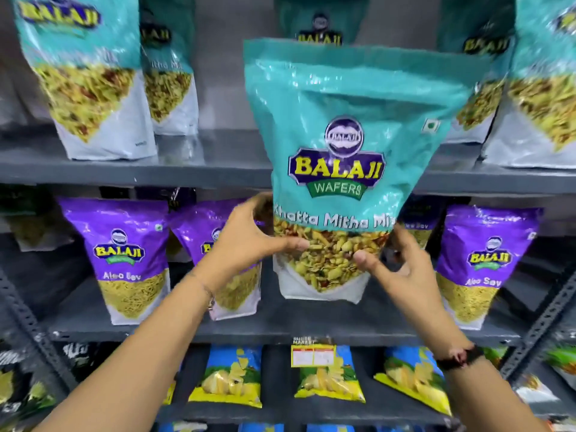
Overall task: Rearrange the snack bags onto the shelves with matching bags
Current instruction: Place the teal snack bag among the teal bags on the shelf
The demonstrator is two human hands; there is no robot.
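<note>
Hands, left and right, grasp the lower sides of an upright teal snack bag, held in front of the grey shelves between teal and purple bags.

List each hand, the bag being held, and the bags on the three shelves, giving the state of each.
Left hand: gripping teal bag's lower left.
Right hand: gripping its lower right.
Teal bag: sealed, upright, held up.
Teal shelf bags: standing.
Purple bags: standing.
Blue-yellow bags: leaning back.
</note>
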